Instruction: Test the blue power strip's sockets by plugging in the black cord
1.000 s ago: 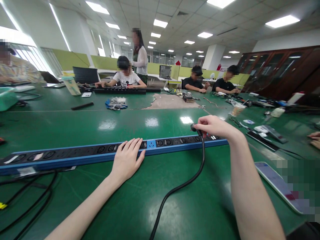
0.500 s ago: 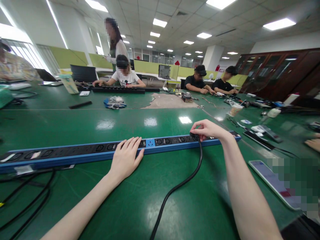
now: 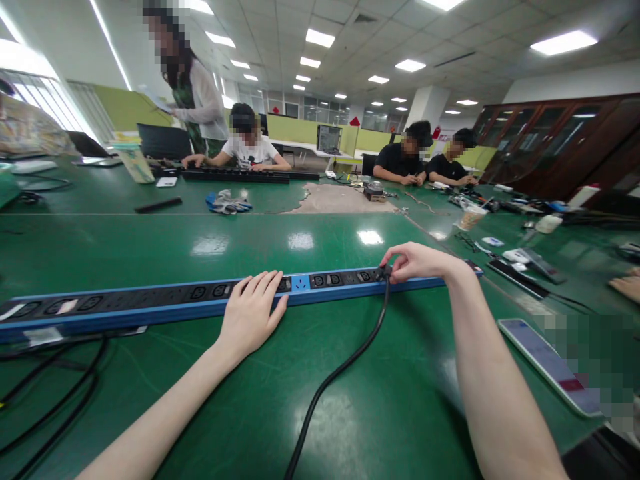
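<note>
A long blue and black power strip (image 3: 150, 301) lies across the green table (image 3: 260, 247). My left hand (image 3: 251, 312) rests flat on its middle, fingers stretched over the sockets beside a blue square. My right hand (image 3: 417, 261) pinches a black plug (image 3: 385, 273) that sits on a socket near the strip's right end. The plug's black cable (image 3: 340, 363) curves down toward me and off the bottom edge.
A phone (image 3: 547, 363) lies by my right forearm. Black cables (image 3: 55, 387) loop at the left. Remotes and small items (image 3: 520, 263) sit to the right. Several people sit at the far side, one stands. Another person's hand (image 3: 625, 287) shows at the right edge.
My right hand has brought the plug down from just above the strip onto a socket, a little further left. The standing person has walked left. My left hand has stayed put.
</note>
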Available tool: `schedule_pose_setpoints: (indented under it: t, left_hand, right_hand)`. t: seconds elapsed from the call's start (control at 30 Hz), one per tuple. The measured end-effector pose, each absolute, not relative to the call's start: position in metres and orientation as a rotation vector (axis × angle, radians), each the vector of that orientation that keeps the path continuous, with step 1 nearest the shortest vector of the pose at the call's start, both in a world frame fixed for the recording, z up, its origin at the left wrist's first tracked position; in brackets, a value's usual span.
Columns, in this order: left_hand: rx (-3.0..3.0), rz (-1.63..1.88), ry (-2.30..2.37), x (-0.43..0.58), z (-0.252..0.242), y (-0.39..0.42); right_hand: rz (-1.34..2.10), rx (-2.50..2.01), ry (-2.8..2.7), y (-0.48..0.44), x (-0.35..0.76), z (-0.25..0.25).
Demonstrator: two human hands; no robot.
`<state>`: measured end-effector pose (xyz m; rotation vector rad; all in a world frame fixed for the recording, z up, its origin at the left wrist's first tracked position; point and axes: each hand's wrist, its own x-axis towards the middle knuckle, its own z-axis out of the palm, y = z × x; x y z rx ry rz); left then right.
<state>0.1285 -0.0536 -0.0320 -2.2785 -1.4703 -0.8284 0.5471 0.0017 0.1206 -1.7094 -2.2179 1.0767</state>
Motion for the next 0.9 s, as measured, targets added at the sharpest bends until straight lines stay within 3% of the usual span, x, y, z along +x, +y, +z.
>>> schedule_pose_setpoints:
  t: [0.13,0.4,0.6,0.9]
  left_hand:
    - [-2.275,-0.825,-1.462,0.129,-0.032,-0.054]
    - [-2.29,-0.833,-1.475,0.128,-0.031,-0.053]
    - [-2.289,-0.849,-1.466,0.128,-0.032,-0.053]
    - [-2.29,-0.833,-1.471,0.128,-0.032,-0.053]
  right_hand:
    - [0.82,-1.749,-2.212,0.002,0.528,0.12]
    - [-0.368,-1.807,-2.054,-0.001,0.497,0.128]
    - [-0.437,-1.912,-1.755,0.0,0.502,0.131]
    - [-0.379,-1.971,-2.185,0.015,0.504,0.102]
